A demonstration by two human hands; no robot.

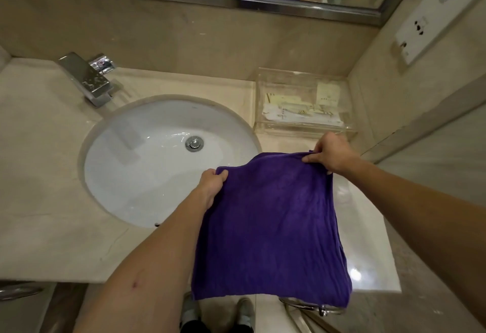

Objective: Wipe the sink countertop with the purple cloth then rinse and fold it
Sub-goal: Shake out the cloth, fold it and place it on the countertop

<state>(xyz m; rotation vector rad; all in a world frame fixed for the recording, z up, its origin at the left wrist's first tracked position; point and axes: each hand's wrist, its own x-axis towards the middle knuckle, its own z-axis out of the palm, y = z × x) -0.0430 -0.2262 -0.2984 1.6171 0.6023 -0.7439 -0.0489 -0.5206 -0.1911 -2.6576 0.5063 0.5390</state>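
The purple cloth [271,227] hangs spread out in the lower centre of the frame, held up by its top edge in front of the countertop [47,201], its lower hem dropping past the counter's front edge toward the floor. The left hand [211,182] pinches the cloth's upper left corner, fingers curled over the hem, just over the near right rim of the sink [157,159]. The right hand [332,152] grips the upper right corner, thumb and fingers closed on the fabric, a little higher in the frame than the left and just below the clear plastic tray [302,101] (it holds small pale packets) that sits at centre right against the wall. The sink basin is white and oval, wet inside, with a metal drain [194,143] near its middle. A chrome faucet [88,79], beaded with water drops, stands at the upper left of the basin. Along the top of the frame runs the metal-framed mirror [263,1], which reflects a strip of the cloth and both forearms. A white socket panel [431,14] is mounted on the wall at upper right. Shoes show at the bottom edge below the cloth.
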